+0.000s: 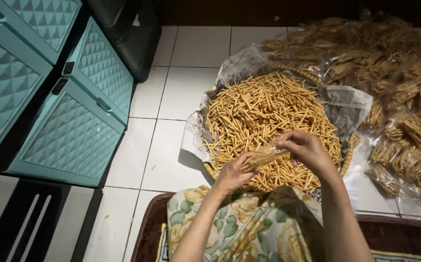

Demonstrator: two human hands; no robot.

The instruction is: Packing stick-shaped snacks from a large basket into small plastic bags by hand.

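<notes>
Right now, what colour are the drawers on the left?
Teal, with a raised diamond pattern, on the drawers; the head view shows it.

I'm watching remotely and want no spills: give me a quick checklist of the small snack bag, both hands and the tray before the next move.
1. Small clear bag held by both hands: ok, left hand at one end, right hand at the other.
2. Bag filled with sticks: ok, sticks show inside.
3. Bag mouth closed: cannot tell, fingers cover it.
4. Bag over the round tray, so strays fall in: ok.
5. Loose sticks left to pack: ok, heaped.
6. Packed bags clear of the hands: ok, piled at the right.
</notes>
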